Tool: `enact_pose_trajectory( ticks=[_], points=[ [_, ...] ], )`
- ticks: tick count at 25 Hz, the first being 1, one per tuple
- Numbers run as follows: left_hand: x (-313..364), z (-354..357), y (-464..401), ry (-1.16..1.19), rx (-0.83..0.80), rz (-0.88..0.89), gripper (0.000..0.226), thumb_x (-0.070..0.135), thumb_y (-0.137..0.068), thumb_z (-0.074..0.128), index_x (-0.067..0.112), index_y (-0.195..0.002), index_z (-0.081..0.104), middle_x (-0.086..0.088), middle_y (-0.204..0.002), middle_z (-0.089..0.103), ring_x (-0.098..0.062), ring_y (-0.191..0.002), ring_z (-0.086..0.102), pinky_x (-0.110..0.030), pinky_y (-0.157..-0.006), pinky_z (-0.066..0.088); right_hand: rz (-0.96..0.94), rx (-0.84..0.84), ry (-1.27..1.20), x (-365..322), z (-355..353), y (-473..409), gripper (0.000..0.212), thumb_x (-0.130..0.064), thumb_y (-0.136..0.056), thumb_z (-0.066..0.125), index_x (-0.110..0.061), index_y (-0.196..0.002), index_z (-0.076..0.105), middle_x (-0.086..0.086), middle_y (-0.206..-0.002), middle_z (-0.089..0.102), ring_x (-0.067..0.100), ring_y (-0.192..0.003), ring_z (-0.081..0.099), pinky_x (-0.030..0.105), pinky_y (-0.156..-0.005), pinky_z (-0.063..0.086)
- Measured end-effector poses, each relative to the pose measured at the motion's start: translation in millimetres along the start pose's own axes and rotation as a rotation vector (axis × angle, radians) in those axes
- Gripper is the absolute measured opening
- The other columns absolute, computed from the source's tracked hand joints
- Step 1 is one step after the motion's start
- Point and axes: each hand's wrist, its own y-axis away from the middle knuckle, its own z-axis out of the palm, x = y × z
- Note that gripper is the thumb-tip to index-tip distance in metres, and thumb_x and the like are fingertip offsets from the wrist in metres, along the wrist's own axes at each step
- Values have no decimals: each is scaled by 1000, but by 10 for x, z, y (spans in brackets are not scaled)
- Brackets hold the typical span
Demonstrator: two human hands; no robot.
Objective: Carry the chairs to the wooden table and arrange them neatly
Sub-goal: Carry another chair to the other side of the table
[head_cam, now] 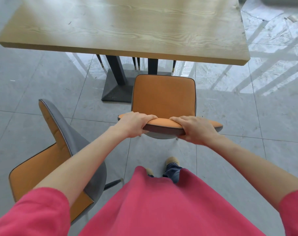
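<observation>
— Two chairs are in our head view; the orange chair (163,96) we hold stands straight ahead of us, its seat facing the wooden table (124,26), and a second chair (59,150) sits at our left, turned at an angle, its grey back shell toward us and its orange seat low in the picture.

— How do our hands sit on it?

— Both grasp the top edge of the backrest; our left hand (136,124) wraps the left part, fingers curled over the orange face and thumb under the grey rear; our right hand (196,129) clamps the right part the same way; a stretch of bare backrest lies between them.

— And where is the chair against the table?

— Just short of it; the front of the seat lies near the table's near edge but not under it; the dark pedestal base (116,87) shows beyond the seat's left corner, on the grey tiled floor (247,116).

— Anything else under the table?

— Thin dark legs with pale tips (136,63) show behind the pedestal; we cannot tell what they belong to.

— And ourselves?

— Red sleeves and a red top (162,201) fill the bottom of the view; below the hem we see jeans and one tan shoe (173,161) on the tiles, right behind the held chair; whether that chair's legs touch the floor we cannot tell.
</observation>
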Motion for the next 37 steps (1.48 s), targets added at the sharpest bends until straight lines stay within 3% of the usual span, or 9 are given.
enact_pose_trajectory(
  ticks=[6,10,21,32,37],
  points=[
    [-97,-104,43,-29,-84,41,48,31,-89,57,34,-134,42,-1,-108,68,-21,-90,62,-26,-72,41,-111,30,42,-66,14,-57,42,-39,-89,51,-34,-130,44,-5,-116,67,28,-93,64,37,-69,51],
    [-103,-81,186,-29,-58,28,46,27,-89,58,33,-133,44,-2,-110,68,-23,-92,62,-31,-79,46,-106,48,55,-200,58,0,40,-36,-91,49,-33,-130,44,-3,-116,67,29,-90,64,38,-69,52],
    [-308,79,472,54,-26,-4,47,24,-89,58,32,-134,43,0,-120,63,-21,-104,59,-25,-74,40,-91,72,105,-524,153,-48,45,-34,-92,47,-28,-136,38,3,-113,67,31,-90,64,39,-69,51],
    [-545,44,374,-8,68,4,48,22,-90,57,33,-134,44,1,-127,60,-23,-110,58,-39,-86,48,-81,174,131,-540,166,-221,48,-31,-91,49,-25,-138,39,0,-116,67,30,-86,66,30,-60,41],
    [-490,1,168,-10,101,-33,48,22,-90,57,33,-134,43,1,-129,59,-24,-111,57,-42,-87,46,-77,178,140,-308,60,-295,49,-32,-89,52,-27,-136,40,-3,-119,66,29,-89,66,32,-62,46]
  ],
)
